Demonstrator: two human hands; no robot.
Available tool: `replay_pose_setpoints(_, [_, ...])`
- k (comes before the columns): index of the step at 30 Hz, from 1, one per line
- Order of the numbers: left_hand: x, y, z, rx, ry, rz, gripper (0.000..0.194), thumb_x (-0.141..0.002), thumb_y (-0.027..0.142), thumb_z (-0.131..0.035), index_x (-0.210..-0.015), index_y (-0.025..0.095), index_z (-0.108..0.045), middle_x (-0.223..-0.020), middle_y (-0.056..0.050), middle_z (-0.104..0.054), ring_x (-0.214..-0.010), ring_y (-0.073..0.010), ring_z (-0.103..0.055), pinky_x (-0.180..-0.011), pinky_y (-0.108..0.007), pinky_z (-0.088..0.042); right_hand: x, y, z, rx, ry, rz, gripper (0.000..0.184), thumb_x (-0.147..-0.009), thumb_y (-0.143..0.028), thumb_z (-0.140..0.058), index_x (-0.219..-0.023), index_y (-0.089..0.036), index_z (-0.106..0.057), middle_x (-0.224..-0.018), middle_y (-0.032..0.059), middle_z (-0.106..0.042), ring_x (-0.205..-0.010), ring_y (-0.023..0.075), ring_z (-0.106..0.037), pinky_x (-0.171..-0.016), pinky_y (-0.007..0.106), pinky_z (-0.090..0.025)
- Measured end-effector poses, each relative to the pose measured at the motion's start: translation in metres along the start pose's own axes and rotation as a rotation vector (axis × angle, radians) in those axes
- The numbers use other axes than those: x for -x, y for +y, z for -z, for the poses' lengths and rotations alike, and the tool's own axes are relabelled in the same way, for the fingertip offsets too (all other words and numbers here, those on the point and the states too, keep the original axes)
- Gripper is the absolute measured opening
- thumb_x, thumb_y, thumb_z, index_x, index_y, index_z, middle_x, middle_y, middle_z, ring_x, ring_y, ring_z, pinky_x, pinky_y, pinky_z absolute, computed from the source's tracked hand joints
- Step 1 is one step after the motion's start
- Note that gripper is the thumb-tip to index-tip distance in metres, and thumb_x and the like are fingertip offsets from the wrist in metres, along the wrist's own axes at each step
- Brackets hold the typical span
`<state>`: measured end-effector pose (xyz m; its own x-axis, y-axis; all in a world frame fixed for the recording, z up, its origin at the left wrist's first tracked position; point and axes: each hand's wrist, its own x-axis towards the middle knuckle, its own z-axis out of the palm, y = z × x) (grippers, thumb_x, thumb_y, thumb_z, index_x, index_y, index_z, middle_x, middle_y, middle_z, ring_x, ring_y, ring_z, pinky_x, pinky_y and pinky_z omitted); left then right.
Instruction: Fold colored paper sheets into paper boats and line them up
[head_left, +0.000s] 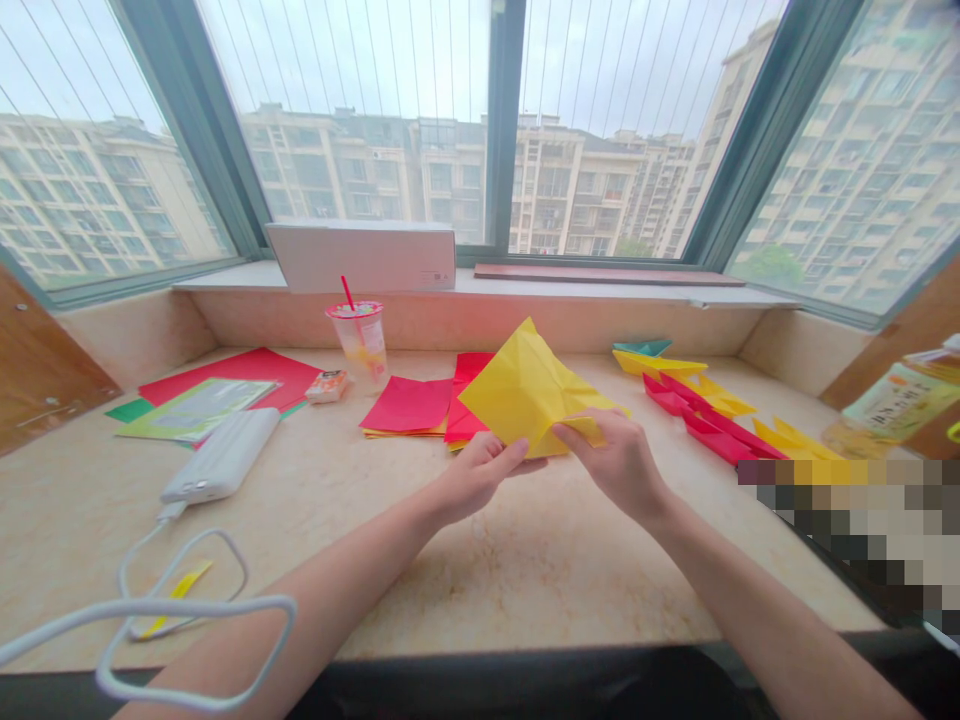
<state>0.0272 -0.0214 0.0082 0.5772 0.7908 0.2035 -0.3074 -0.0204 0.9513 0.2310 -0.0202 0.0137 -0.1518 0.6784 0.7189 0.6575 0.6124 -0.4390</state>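
Observation:
A creased sheet of yellow paper (525,385) is held up above the counter between both hands, one corner pointing upward. My left hand (491,468) pinches its lower edge, thumb on the near face. At the lower right, my right hand (613,450) grips a folded part of the same sheet between thumb and fingers. Behind the sheet, partly hidden by it, lie red paper (469,400) and a stack of red squares (409,404) with yellow beneath. Folded paper boats in red (705,418), yellow (660,364) and green (643,348) stand in a row to the right.
A plastic cup with a straw (360,345) stands behind a small packet (327,386). At left are a white power bank (223,455), its cable (202,606), and coloured sheets (232,375). A bottle (911,400) is at far right; a white box (364,257) sits on the sill.

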Motion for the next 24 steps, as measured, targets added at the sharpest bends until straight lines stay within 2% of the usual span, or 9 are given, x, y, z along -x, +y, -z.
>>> replay_pose_setpoints(4, [0.001, -0.001, 0.000, -0.171, -0.016, -0.030, 0.034, -0.086, 0.039, -0.066, -0.113, 0.018, -0.070, -0.114, -0.011, -0.071, -0.108, -0.0247, -0.065, -0.099, -0.039, -0.048, 0.000, 0.000, 0.000, -0.004, -0.019, -0.072, 0.020, -0.090, -0.039, -0.062, -0.082, -0.024, -0.072, -0.081, 0.0024, -0.076, -0.073, 0.0217, -0.067, -0.073, 0.036, -0.047])
replay_pose_setpoints(9, [0.001, -0.009, -0.003, -0.341, 0.077, -0.072, 0.034, -0.086, 0.040, -0.065, -0.109, 0.014, -0.070, -0.103, -0.011, -0.074, -0.098, -0.0260, -0.068, -0.088, -0.037, -0.053, 0.001, 0.001, -0.001, -0.106, -0.066, -0.119, 0.021, -0.089, -0.038, -0.062, -0.078, -0.022, -0.072, -0.076, 0.0010, -0.074, -0.070, 0.0195, -0.065, -0.069, 0.033, -0.047])
replay_pose_setpoints(15, [-0.001, -0.012, -0.008, -0.259, 0.096, -0.130, 0.037, -0.090, 0.042, -0.060, -0.110, 0.013, -0.069, -0.112, -0.012, -0.071, -0.105, -0.0260, -0.066, -0.099, -0.042, -0.050, 0.000, 0.002, -0.003, -0.171, -0.060, -0.145, 0.022, -0.088, -0.039, -0.063, -0.078, -0.021, -0.071, -0.078, 0.0025, -0.073, -0.070, 0.0201, -0.064, -0.067, 0.033, -0.048])
replay_pose_setpoints(24, [-0.002, -0.005, -0.009, -0.211, 0.116, -0.137, 0.036, -0.091, 0.040, -0.059, -0.114, 0.015, -0.069, -0.115, -0.011, -0.071, -0.108, -0.0281, -0.066, -0.100, -0.045, -0.051, 0.003, -0.001, -0.011, -0.327, -0.008, -0.300, 0.028, -0.087, -0.045, -0.063, -0.089, -0.019, -0.072, -0.085, 0.0058, -0.073, -0.075, 0.0223, -0.066, -0.067, 0.034, -0.052])
